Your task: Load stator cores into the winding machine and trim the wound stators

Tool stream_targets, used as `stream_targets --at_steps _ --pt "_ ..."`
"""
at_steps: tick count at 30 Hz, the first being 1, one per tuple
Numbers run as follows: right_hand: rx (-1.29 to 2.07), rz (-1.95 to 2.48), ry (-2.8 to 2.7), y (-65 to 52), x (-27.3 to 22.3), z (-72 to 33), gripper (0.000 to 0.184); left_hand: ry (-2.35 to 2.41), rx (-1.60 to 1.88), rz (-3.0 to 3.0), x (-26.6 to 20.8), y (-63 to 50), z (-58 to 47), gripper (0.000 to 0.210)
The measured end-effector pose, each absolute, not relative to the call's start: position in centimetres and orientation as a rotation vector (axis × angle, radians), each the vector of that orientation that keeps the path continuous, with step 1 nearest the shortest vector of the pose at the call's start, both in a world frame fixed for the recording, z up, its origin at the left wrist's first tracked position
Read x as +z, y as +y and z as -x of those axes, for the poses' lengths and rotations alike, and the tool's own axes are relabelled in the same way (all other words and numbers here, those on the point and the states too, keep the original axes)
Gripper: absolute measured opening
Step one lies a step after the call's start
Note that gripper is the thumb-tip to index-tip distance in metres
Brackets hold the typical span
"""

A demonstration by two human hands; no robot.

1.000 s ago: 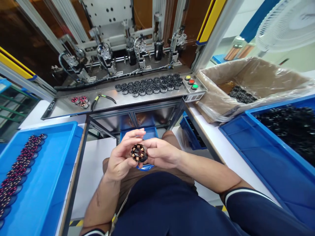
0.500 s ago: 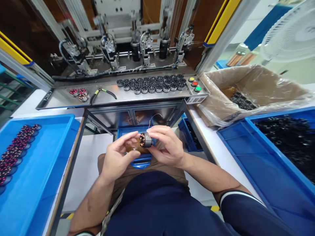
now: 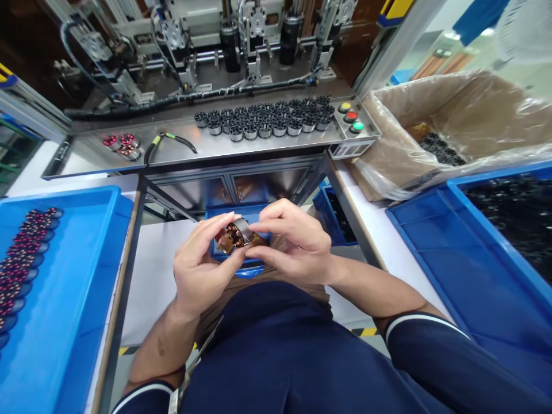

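A stator, a short ring with a smooth grey metal wall and copper windings packed inside, is held between the two hands, tilted so its wound face looks leftward. The left hand pinches it, forefinger along the upper side and thumb below, parted by about the ring's breadth. The right hand is curled at its right, forefinger and thumb bowed apart, tips at the grey wall (whether they grip it or only touch, I cannot tell).

Beyond the stator runs a brushed-steel counter, carrying tight rows of black-toothed cores with silvery sides. Beyond and left of the stator lie pliers with black and lime handles, splayed, and a few red-and-copper stators. Left of it, a glossy blue plastic tray bears rows of wound stators; right of it stand a film-lined cardboard carton and a deep blue bin.
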State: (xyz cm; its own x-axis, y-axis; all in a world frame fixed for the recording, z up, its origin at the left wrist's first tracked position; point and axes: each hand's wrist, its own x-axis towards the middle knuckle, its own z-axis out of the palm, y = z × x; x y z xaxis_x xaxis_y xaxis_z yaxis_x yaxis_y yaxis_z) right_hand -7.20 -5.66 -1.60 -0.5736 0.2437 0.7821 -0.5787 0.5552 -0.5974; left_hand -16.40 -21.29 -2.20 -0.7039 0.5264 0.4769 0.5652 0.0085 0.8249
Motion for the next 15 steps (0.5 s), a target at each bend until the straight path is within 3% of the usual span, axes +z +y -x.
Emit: stream_targets --at_steps 4,9,12,15 --pt "1.224 -0.171 -1.892 -6.3 -0.7 6.8 0.006 -2.071 -2.056 1.240 -1.9 -21.2 16.3 0.043" --pt "1.482 -0.028 -1.908 -6.3 -0.2 6.8 0.011 -2.040 -2.433 1.215 -1.6 -21.1 16.4 0.042" --pt "1.586 0.047 -1.970 -5.3 -0.2 6.4 0.016 -2.005 -2.417 1.252 -1.7 -21.1 16.5 0.040" --pt "1.583 0.172 -2.093 -3.2 0.2 5.5 0.019 -2.020 -2.144 1.322 -1.6 -21.3 16.9 0.041"
